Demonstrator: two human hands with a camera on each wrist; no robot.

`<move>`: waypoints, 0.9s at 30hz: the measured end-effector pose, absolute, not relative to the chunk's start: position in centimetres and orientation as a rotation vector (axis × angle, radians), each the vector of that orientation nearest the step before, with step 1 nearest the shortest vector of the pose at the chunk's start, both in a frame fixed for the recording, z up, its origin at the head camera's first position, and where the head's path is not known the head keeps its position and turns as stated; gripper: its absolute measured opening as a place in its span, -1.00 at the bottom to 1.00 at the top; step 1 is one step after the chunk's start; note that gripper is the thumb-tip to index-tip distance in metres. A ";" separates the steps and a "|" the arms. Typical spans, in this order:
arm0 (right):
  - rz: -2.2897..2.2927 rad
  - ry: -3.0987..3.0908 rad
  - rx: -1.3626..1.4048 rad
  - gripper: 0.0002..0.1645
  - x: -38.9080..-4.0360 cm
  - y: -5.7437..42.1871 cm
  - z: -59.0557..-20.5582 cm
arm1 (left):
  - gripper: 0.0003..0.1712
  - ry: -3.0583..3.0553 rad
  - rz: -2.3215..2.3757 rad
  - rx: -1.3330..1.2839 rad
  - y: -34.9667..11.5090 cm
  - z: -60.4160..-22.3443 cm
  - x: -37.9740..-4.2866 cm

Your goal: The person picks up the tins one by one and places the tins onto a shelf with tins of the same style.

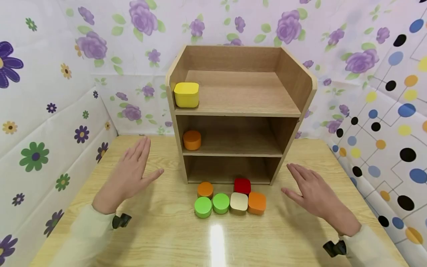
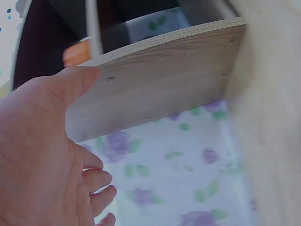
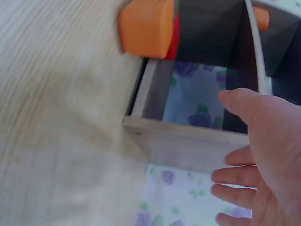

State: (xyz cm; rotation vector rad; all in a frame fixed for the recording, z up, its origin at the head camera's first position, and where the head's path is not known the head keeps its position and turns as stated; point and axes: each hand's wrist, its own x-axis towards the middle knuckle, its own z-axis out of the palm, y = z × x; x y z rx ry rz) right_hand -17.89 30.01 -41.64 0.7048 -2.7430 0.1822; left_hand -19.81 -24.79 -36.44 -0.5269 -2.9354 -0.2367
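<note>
Both hands hover apart from everything and hold nothing. My left hand (image 1: 130,172) is to the left of a wooden shelf (image 1: 238,113), fingers straight and thumb spread. On the right side my right hand (image 1: 311,191) is held likewise, nearest to an orange square block (image 1: 257,203). Beside that block stand a cream block (image 1: 238,203) and a red block (image 1: 242,186). Two green round blocks (image 1: 203,207) and an orange round block (image 1: 205,190) sit to their left. A yellow block (image 1: 186,95) rests on the shelf's top level, an orange round one (image 1: 192,140) on its middle level.
The shelf stands at the back of a light wooden table (image 1: 166,237). Behind it hangs a purple-flowered cloth (image 1: 213,22). Patterned cloths (image 1: 373,92) also close off the left and right sides.
</note>
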 end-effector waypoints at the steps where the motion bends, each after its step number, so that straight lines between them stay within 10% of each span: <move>1: 0.179 -2.707 0.742 -0.06 -17.8 29.8 -41.3 | 0.19 -2.925 -0.243 -0.541 -24.7 -35.6 -19.8; 27: 0.490 -2.923 1.254 -0.10 -19.6 20.1 -37.5 | 0.11 -2.368 -0.135 -0.860 -19.1 -20.4 -21.0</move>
